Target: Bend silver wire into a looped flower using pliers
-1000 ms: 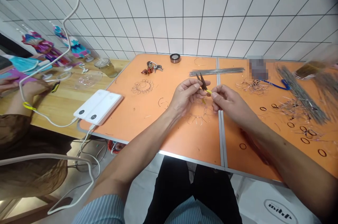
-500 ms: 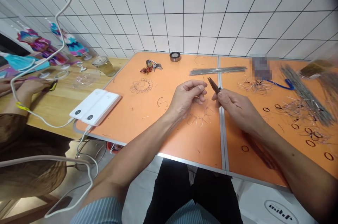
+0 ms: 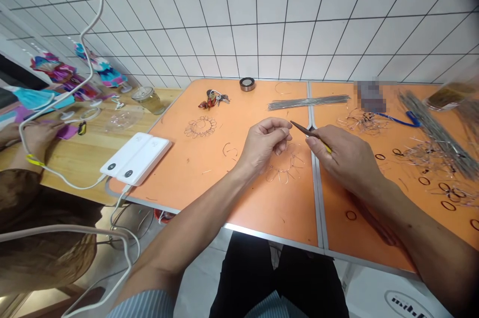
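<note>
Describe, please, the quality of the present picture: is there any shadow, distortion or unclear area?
Head view: a dark reddish shadow or reflection lies on the orange table beside the right forearm; head view: grid lines of the tiled wall splay outward, and the upper right corner darkens; head view: a pixelated patch hides something near the table's back edge.

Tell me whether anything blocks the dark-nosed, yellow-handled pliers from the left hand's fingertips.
Nothing visible does: the pliers, in the right hand, point at the left hand's fingertips, with their tips right beside them; contact can't be judged. The looped, thin-wire ring lies below on the flat orange tabletop, out of that path.
</note>
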`<action>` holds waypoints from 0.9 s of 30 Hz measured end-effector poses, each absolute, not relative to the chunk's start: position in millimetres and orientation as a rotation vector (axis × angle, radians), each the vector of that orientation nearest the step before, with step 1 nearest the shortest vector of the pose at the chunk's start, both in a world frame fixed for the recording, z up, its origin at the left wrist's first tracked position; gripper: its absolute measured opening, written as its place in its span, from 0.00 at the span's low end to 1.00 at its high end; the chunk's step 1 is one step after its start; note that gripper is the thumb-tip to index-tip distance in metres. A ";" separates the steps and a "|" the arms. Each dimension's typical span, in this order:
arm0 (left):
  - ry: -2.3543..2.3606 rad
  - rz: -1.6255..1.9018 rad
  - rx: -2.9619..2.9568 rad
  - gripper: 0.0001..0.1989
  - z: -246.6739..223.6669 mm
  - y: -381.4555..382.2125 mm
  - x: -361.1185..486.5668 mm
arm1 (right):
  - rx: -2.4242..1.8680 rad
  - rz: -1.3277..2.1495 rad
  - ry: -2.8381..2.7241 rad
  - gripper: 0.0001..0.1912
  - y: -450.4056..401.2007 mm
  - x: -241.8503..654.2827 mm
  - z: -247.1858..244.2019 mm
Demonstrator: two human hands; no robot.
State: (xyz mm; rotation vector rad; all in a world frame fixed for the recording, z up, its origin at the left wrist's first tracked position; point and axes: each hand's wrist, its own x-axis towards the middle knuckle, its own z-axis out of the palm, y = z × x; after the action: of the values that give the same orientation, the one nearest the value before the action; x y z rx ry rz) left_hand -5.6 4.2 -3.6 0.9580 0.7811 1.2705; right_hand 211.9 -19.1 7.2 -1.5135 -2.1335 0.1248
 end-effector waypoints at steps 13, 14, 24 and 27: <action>0.855 1.272 1.033 0.09 -3.6 4.0 -6.5 | -1.524 -0.077 -2.167 0.22 -21.3 212.2 6.3; 0.863 1.272 1.031 0.09 -3.9 3.8 -6.5 | -1.505 -0.139 -2.170 0.22 -21.5 212.3 4.6; 0.915 1.230 0.991 0.10 -2.5 1.7 -5.5 | -1.148 -0.923 -2.136 0.20 -17.9 211.9 -2.9; 0.906 1.225 0.970 0.10 -3.2 1.2 -5.1 | -1.126 -1.011 -2.151 0.20 -19.1 212.7 1.1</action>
State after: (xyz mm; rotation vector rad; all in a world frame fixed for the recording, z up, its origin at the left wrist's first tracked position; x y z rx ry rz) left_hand -5.1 1.2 -3.2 0.9703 0.9059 1.2250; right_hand 212.7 -19.1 1.1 -1.1257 -2.1513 -1.0109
